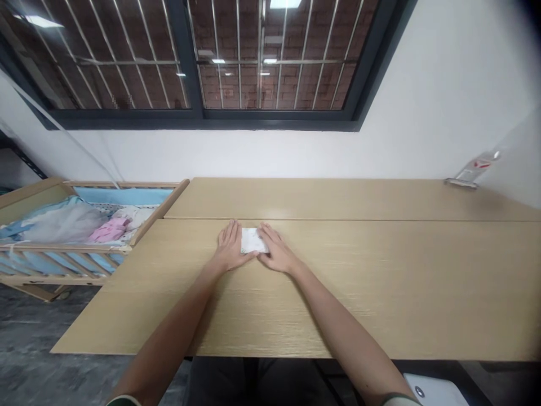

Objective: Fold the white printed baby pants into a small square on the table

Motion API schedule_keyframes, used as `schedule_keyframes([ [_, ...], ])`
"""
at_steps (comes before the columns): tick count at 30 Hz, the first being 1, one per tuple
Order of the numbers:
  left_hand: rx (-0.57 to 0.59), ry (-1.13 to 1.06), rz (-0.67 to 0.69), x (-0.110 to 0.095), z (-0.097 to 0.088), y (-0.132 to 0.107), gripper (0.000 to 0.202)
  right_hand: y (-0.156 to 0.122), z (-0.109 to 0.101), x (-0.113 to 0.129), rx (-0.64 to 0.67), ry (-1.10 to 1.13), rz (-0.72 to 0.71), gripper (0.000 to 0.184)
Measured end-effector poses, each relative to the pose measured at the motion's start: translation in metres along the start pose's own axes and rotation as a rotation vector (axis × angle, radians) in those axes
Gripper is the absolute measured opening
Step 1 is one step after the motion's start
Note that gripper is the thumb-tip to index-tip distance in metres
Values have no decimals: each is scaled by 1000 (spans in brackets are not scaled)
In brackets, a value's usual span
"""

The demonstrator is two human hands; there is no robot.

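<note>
A small white, flat, roughly square item (pixel 254 241), perhaps a packet or folded sheet, lies on the light wooden table (pixel 380 282). Along its left side rests my left hand (pixel 230 248), fingers stretched forward and flat on the wood. My right hand (pixel 276 248) flanks the other side, its fingers extended and seeming to touch or slightly cover the item's right edge. Both thumbs point inward and almost meet just below its near edge. Neither hand is closed around it. Whether the left fingers touch the item, I cannot tell.
A wooden crib (pixel 158 214) with blue lining and a pink cloth (pixel 110 230) stands left of the table. A clear package (pixel 475 169) sits at the far right, by the wall. Behind is a barred window (pixel 274 114). A white device (pixel 435 389) is below the front edge.
</note>
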State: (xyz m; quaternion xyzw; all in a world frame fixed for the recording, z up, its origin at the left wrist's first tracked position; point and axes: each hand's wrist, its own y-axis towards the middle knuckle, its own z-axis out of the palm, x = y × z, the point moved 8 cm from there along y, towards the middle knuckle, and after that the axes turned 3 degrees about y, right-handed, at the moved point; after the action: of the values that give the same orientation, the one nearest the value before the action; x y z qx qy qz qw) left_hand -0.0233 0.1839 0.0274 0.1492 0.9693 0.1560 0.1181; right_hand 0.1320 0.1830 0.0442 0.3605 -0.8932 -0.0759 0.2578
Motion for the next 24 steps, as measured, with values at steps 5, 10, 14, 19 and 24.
schedule_keyframes([
  [5, 104, -38, 124, -6, -5, 1, 93, -1, -3, -6, 16, 18, -47, 79],
  [10, 12, -144, 92, -5, -6, 3, 56, 3, 5, -20, -24, 83, 23, 75],
  [14, -37, -212, 72, -7, -21, 5, 30, 6, -5, -25, -193, 178, 69, 59],
  [19, -106, -374, -79, 1, -44, 3, 25, 7, -16, -28, -349, 688, 175, 49],
  [24, -6, -625, -209, 0, -30, 1, 39, 10, -12, -25, -322, 1124, 295, 58],
])
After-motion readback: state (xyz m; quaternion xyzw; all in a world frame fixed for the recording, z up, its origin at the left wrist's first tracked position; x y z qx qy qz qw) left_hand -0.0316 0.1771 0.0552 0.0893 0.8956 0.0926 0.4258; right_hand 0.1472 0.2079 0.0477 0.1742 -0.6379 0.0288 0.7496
